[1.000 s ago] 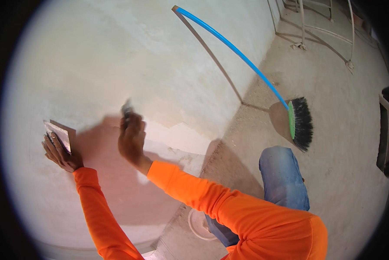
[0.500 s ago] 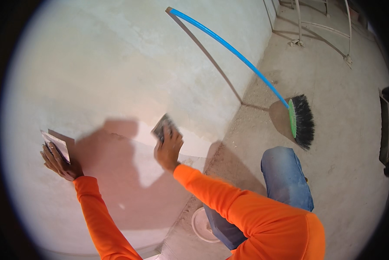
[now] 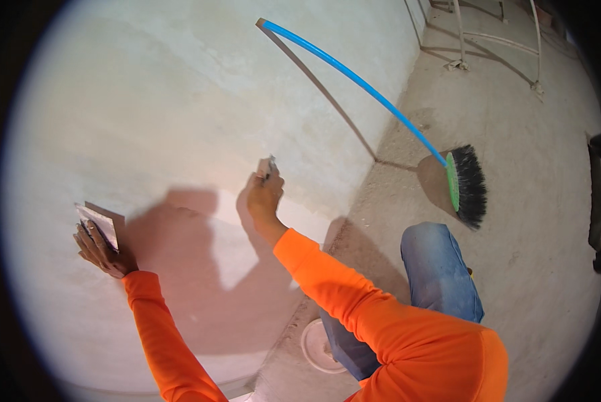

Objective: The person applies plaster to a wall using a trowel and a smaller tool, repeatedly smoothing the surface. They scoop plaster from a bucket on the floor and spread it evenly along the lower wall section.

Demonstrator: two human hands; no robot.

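Note:
My left hand (image 3: pixel 103 249), in an orange sleeve, grips a flat, pale metal trowel or blade (image 3: pixel 101 221) near the plastered wall (image 3: pixel 126 114), low on the left. My right hand (image 3: pixel 265 199) is higher and further right, wrapped round a small flat scraping tool (image 3: pixel 267 166) at the wall, just above a pinker patch with an irregular upper edge; the tool is seen edge-on, so its exact shape is unclear. Shadows of my arms and head fall across the lower wall.
A broom with a blue handle (image 3: pixel 354 77) and green-backed black bristles (image 3: pixel 468 184) leans on the wall. A round pale container (image 3: pixel 308 345) is beside my bent legs (image 3: pixel 427 254). A white metal frame (image 3: pixel 501 40) stands back right; dark objects (image 3: pixel 596 201) lie at the right edge.
My right hand has moved rightward along the wall from a second ago, then slightly up, its tool now turned edge-on. My left hand has shifted slightly down and right with its trowel.

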